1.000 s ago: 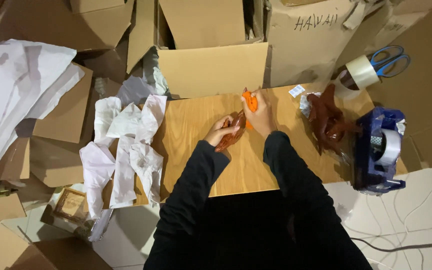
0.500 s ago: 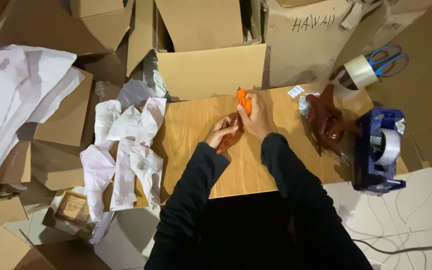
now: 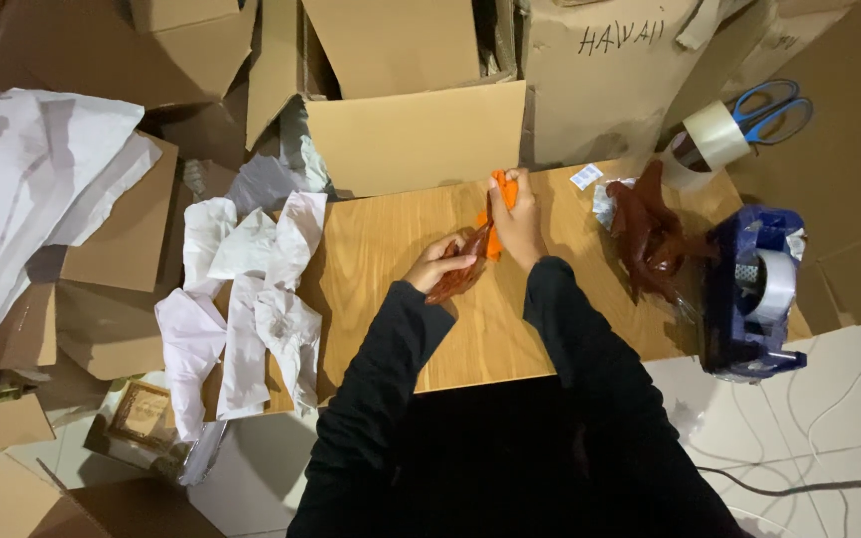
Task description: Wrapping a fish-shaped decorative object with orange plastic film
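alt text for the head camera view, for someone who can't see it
Seen from above, a person in black sleeves holds a brown wrapped piece in the left hand and something orange in the right hand over a wooden board. Crumpled white paper lies left, a blue tape dispenser right, cardboard boxes around.

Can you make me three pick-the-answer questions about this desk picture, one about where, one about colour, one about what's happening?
1. Where is the blue tape dispenser?
A. the board's right end
B. the left end
C. inside a box

2. What colour are the scissors' handles?
A. red
B. blue
C. green

3. What is the left hand doing?
A. resting flat
B. waving
C. holding a brown wrapped piece

Answers: 1 A, it sits at the right edge of the wooden board. 2 B, blue loops show beside the tape roll. 3 C, its fingers close on it.
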